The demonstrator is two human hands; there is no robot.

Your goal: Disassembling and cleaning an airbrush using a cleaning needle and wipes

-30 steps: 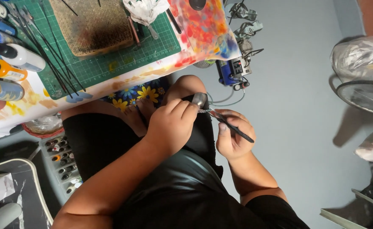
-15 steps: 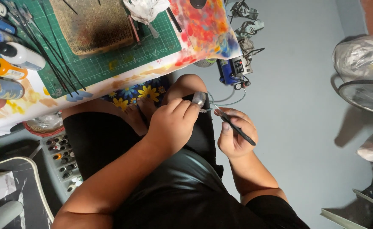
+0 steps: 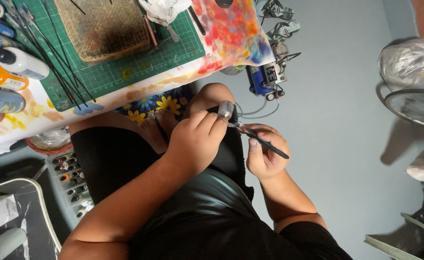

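Little changes across the three moments. The left hand [image 3: 197,139] keeps its grip on the small silvery piece [image 3: 225,110] but sits a touch lower and nearer the right hand [image 3: 265,154] than a second ago. The black-handled tool [image 3: 265,144] in the right hand now points its tip closer to the left fingertips, just under the silvery piece, with its handle lying a little flatter across the knuckles. The whole view also slides slightly, so the table edge sits a shade higher.
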